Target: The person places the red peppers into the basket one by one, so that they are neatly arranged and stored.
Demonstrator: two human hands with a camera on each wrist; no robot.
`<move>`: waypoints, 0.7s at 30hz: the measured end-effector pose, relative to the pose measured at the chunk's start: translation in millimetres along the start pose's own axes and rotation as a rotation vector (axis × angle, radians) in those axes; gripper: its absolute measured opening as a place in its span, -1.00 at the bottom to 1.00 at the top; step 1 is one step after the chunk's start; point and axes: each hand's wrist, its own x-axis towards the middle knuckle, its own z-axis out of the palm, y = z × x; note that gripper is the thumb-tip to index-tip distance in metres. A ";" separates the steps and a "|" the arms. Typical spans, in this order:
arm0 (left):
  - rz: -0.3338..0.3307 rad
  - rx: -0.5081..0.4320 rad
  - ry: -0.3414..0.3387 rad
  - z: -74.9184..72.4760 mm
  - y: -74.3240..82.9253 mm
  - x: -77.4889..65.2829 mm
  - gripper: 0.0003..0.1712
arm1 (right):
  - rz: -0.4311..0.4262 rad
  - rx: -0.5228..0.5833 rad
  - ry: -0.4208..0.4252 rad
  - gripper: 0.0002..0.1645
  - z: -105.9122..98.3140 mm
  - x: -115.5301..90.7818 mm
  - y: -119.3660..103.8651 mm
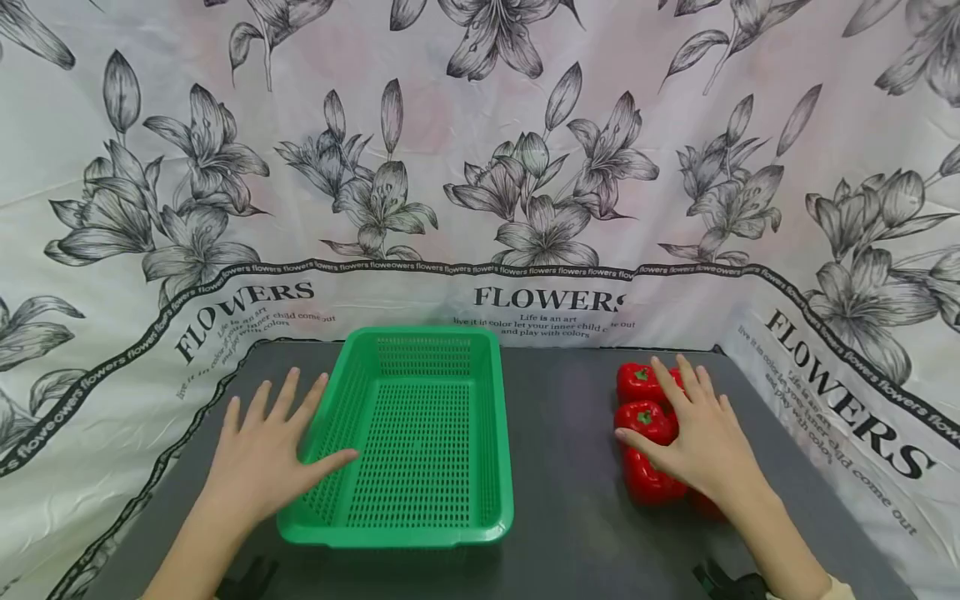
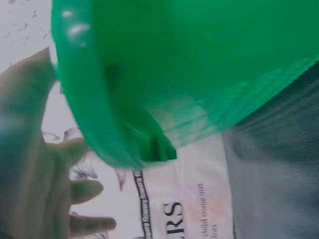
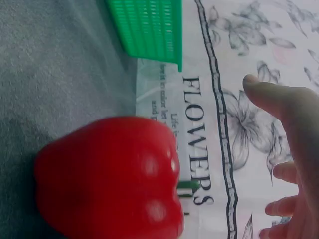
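Left hand [image 1: 262, 454] and right hand [image 1: 701, 437] spread empty near green basket [image 1: 397, 536] and red peppers [image 1: 651, 483], floral cloth [image 1: 420, 304] behind.

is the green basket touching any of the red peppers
Apart. The head view shows it: a wide strip of bare gray table lies between the right rim of the green basket and the red peppers.
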 end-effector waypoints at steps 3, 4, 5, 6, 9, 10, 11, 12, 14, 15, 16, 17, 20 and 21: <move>-0.003 -0.024 0.027 4.2 -4.1 -2.9 0.27 | 0.038 0.024 -0.011 0.37 -4.1 -4.4 8.8; -0.004 -0.032 0.036 6.3 -5.5 -4.5 0.25 | 0.053 0.035 -0.009 0.37 -5.6 -6.9 12.9; -0.008 -0.043 0.043 8.7 -6.9 -6.2 0.24 | 0.068 0.047 -0.006 0.36 -6.7 -9.7 17.7; -0.012 -0.060 0.049 11.4 -8.3 -8.1 0.22 | 0.086 0.064 0.000 0.36 -8.0 -13.0 22.9; -0.023 -0.155 0.039 21.4 -14.0 -14.2 0.19 | 0.126 0.114 0.037 0.33 -11.2 -23.4 41.1; -0.024 -0.199 0.029 25.4 -16.4 -16.1 0.17 | 0.137 0.128 0.050 0.31 -11.5 -26.5 47.9; -0.023 -0.249 0.016 29.3 -18.9 -18.1 0.15 | 0.149 0.145 0.062 0.29 -12.0 -29.7 54.8; -0.021 -0.302 -0.002 33.2 -21.6 -20.1 0.13 | 0.164 0.162 0.075 0.26 -12.4 -32.7 61.7; -0.020 -0.400 -0.038 40.8 -26.9 -24.0 0.08 | 0.201 0.191 0.083 0.20 -11.7 -38.2 74.6; -0.016 -0.446 -0.053 44.2 -29.3 -25.8 0.05 | 0.223 0.211 0.087 0.16 -10.7 -40.6 81.0; -0.013 -0.489 -0.066 47.3 -31.2 -27.7 0.03 | 0.248 0.228 0.090 0.13 -9.0 -42.8 87.5; -0.013 -0.531 -0.081 50.1 -33.0 -29.3 0.00 | 0.271 0.254 0.098 0.09 -6.9 -45.1 93.7; -0.011 -0.647 -0.114 57.5 -36.7 -32.5 -0.08 | 0.306 0.349 0.150 -0.06 3.6 -52.4 112.9; -0.007 -0.683 -0.124 59.9 -37.3 -32.8 -0.10 | 0.304 0.380 0.172 -0.12 7.5 -54.9 120.0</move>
